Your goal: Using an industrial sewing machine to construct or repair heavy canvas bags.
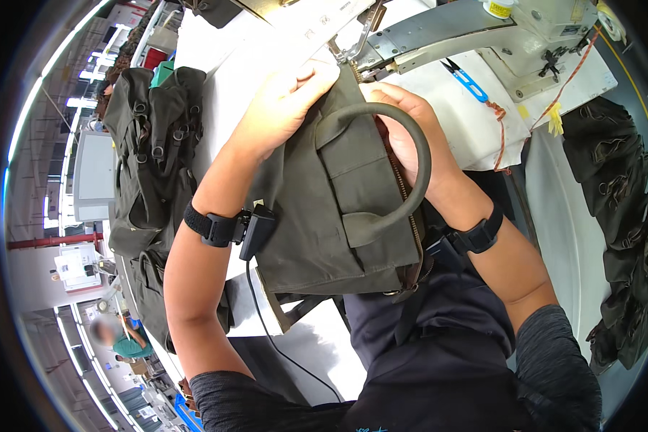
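Note:
An olive-green fabric bag (317,237) with a looped handle (422,155) and a brass zipper (403,183) lies beneath both hands, its upper end at the needle area of a sewing machine (403,32). My left hand (291,108) has its fingers curled on the bag's top left, just left of the presser foot. My right hand (408,133) reaches in at the bag's right side, partly behind the handle, its fingers bent around the zippered edge and partly hidden. Both wrists wear black strapped devices.
Blue-handled scissors (468,84) lie on the white worktop (504,137) to the right. Olive bags are piled at left (151,165) and hang at far right (612,216). A cable runs below my left wrist. A co-worker (129,344) in green is in the left background.

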A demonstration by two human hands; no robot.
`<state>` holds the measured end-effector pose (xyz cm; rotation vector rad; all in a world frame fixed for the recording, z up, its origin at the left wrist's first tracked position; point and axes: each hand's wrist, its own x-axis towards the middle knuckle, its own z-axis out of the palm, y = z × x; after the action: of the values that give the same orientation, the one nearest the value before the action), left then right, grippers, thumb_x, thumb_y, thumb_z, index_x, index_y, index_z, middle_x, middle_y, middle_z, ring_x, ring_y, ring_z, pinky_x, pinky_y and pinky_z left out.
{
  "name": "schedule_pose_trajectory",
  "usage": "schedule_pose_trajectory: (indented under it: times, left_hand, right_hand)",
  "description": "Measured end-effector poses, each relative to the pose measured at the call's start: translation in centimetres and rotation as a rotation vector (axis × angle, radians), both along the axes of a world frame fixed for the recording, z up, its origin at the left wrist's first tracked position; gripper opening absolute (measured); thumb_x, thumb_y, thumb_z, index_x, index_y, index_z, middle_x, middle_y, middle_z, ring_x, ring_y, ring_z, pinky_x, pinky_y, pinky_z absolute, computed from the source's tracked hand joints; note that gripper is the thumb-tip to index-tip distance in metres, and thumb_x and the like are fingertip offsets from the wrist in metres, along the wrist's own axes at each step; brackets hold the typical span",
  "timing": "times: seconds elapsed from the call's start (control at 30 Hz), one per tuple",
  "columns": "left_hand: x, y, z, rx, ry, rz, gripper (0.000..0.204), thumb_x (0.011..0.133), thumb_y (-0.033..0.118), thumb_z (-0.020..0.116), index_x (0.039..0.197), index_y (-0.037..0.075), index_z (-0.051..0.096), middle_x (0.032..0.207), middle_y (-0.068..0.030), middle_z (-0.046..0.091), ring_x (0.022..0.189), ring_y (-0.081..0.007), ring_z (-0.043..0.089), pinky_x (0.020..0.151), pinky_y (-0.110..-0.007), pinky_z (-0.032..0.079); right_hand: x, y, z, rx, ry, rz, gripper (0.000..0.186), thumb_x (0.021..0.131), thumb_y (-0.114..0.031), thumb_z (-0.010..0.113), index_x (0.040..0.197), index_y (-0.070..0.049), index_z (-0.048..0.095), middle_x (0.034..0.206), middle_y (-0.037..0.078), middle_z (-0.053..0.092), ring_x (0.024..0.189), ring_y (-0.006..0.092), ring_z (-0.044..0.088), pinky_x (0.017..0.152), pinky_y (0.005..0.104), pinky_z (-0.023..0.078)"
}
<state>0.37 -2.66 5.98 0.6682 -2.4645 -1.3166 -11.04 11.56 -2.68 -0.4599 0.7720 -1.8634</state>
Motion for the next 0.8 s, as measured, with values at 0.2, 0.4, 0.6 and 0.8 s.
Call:
schedule_pose_trajectory:
  times: [0.2, 0.4, 0.6, 0.8]
  left_hand:
    - [0.0, 0.6, -0.3, 0.039, 0.013, 0.012, 0.028, 0.1, 0.025, 0.068, 0.108, -0.001, 0.074, 0.093, -0.0018, 0.072, 0.084, -0.0072, 0.062, 0.079, -0.025, 0.051]
    - [0.4, 1.2, -0.9, -0.018, 0.042, 0.016, 0.023, 0.101, 0.016, 0.069, 0.116, -0.001, 0.067, 0.1, -0.0029, 0.073, 0.092, -0.0063, 0.065, 0.084, -0.023, 0.051]
    - [0.5, 1.3, -1.2, -0.313, 0.019, -0.007, 0.023, 0.102, 0.018, 0.067, 0.115, -0.001, 0.068, 0.098, -0.0035, 0.071, 0.091, -0.0088, 0.062, 0.085, -0.026, 0.05]
    - [0.3, 1.2, -0.4, -0.239, 0.001, -0.018, 0.025, 0.101, 0.02, 0.067, 0.115, -0.001, 0.069, 0.098, -0.0039, 0.071, 0.091, -0.0101, 0.061, 0.086, -0.027, 0.049]
  right_hand:
    - [0.6, 0.3, 0.5, -0.069, 0.199, -0.12, 0.023, 0.105, -0.017, 0.064, 0.108, 0.005, 0.07, 0.085, -0.005, 0.065, 0.076, -0.0007, 0.052, 0.064, 0.0181, 0.043]
    - [0.0, 0.8, 0.7, -0.022, 0.462, -0.146, 0.019, 0.106, -0.01, 0.061, 0.105, 0.007, 0.069, 0.087, -0.004, 0.065, 0.079, 0.0012, 0.051, 0.07, 0.0196, 0.045]
    - [-0.5, 1.0, 0.5, -0.069, 0.445, -0.105, 0.015, 0.105, -0.007, 0.059, 0.109, 0.005, 0.068, 0.087, -0.002, 0.066, 0.081, 0.0018, 0.051, 0.072, 0.0195, 0.045]
    - [-1.3, 1.2, 0.4, -0.03, 0.546, -0.123, 0.019, 0.105, -0.008, 0.058, 0.113, 0.005, 0.068, 0.093, 0.002, 0.07, 0.084, 0.0044, 0.056, 0.076, 0.0226, 0.048]
